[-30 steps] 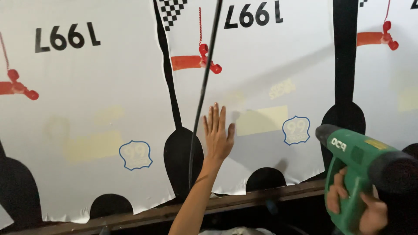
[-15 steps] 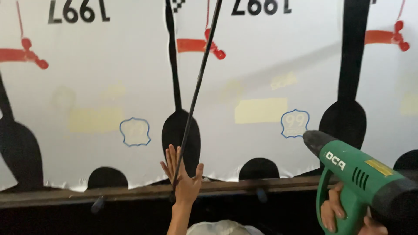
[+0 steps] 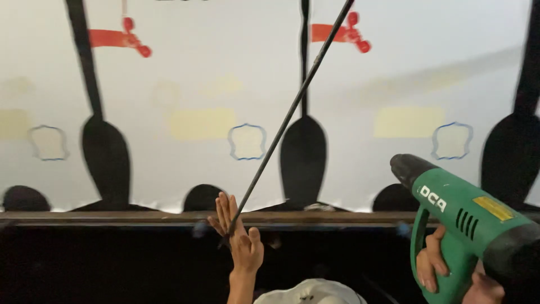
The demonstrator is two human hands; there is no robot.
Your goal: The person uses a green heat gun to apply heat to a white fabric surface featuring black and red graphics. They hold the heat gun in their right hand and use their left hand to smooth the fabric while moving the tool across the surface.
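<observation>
Head view: the left hand (image 3: 239,239) is raised with fingers spread flat, touching a thin dark rod (image 3: 289,115) that slants across the white printed sheet (image 3: 225,73), while the right hand (image 3: 450,276) grips a green power drill (image 3: 467,217) just below the wooden rail (image 3: 112,217).

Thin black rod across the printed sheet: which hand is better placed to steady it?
Left, probably. The left hand is open, right at the thin black rod's lower end. The right hand is occupied gripping the green power drill.
</observation>
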